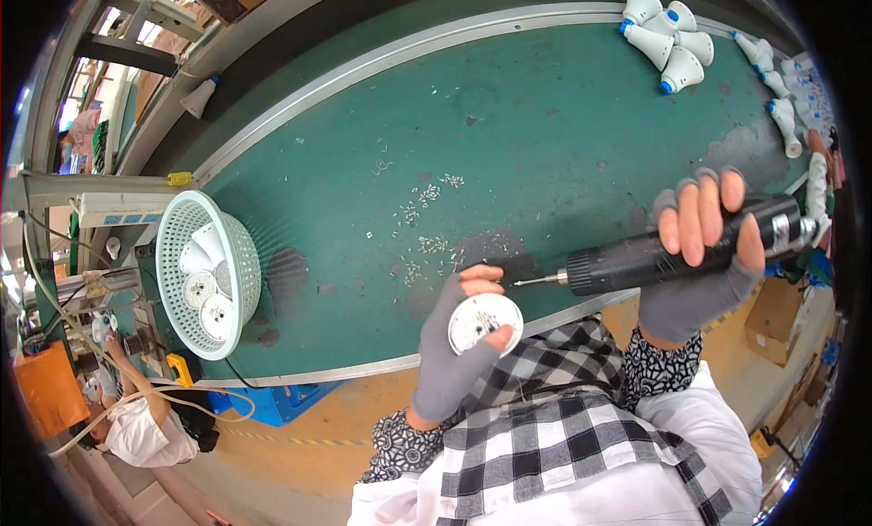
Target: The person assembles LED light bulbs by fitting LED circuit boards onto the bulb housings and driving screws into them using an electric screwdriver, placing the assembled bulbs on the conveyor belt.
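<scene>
My left hand (442, 355), in a grey fingerless glove, grips a white LED bulb housing (474, 322) near the bench's front edge. The round face of the housing is turned up, with a small board and dark parts on it. My right hand (695, 294), gloved the same way, is wrapped round a black electric screwdriver (618, 264) lying nearly level. Its bit points left, with the tip apart from the housing, just beyond its upper right rim. Small loose screws (431, 244) lie scattered on the green bench top (363, 208) beyond my left hand.
A pale green plastic basket (247, 272) with several bulb housings stands at the left. White housings with blue ends (649, 46) cluster at the back right, more (781, 117) at the far right. A metal rail (363, 63) edges the bench. Another person (150, 426) is at lower left.
</scene>
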{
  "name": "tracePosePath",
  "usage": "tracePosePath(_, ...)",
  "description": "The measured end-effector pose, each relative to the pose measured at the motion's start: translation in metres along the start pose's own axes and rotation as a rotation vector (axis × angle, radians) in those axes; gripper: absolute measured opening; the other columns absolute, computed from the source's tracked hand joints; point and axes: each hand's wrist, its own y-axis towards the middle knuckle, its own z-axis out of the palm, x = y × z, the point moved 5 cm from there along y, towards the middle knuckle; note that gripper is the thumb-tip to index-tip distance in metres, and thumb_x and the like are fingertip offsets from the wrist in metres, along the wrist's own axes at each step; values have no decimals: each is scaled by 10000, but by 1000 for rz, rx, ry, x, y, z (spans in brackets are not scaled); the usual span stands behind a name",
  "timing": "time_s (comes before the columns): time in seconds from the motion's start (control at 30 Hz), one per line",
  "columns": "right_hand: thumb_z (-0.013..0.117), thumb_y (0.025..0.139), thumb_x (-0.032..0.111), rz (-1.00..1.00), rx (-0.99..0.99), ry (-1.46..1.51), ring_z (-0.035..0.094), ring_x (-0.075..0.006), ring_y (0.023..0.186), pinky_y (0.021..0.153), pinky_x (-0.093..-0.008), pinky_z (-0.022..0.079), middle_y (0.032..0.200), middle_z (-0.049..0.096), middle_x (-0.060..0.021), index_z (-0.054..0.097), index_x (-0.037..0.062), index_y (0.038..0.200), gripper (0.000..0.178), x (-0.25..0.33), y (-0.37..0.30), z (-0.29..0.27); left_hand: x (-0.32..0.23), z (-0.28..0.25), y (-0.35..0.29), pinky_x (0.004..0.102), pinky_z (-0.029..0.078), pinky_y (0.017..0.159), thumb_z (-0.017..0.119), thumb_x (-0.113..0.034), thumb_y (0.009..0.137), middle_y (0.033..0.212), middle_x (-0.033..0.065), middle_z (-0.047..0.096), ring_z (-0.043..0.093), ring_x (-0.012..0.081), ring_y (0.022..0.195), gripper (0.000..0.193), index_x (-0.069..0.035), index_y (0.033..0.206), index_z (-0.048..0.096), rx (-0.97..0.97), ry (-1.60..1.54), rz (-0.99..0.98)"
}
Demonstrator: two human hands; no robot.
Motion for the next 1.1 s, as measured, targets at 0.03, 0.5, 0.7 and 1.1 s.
tracePosePath(0.03,581,909,243,0,1,-3,484,-126,593,610,-307,455,743,474,-23,432,83,998,236,3,-3,1,1,1,0,277,480,836,692,-115,748,1129,95,594,576,154,1020,385,-34,1109,587,-56,-149,-149)
tracePosePath(0.5,740,852,229,26,159,-208,599,-188,648,681,-366,504,799,564,-53,384,127,995,397,-1,-39,35,9,12,-3,272,486,835,679,-123,815,1057,78,601,596,135,949,359,-27,1139,557,-169,-162,-268)
tracePosePath(0.7,732,855,223,30,168,-216,601,-188,666,699,-364,499,811,563,-56,384,127,1005,391,-5,-37,36,3,13,0,295,467,854,687,-98,788,1081,91,555,576,165,962,355,-30,1115,567,-179,-46,-223)
tracePosePath(1.1,748,837,199,105,164,-213,598,-199,691,727,-389,483,822,566,-59,395,133,1018,402,-11,-38,37,-1,13,0,312,432,874,669,-56,755,1063,101,547,522,206,984,358,-32,1100,576,-189,36,-193)
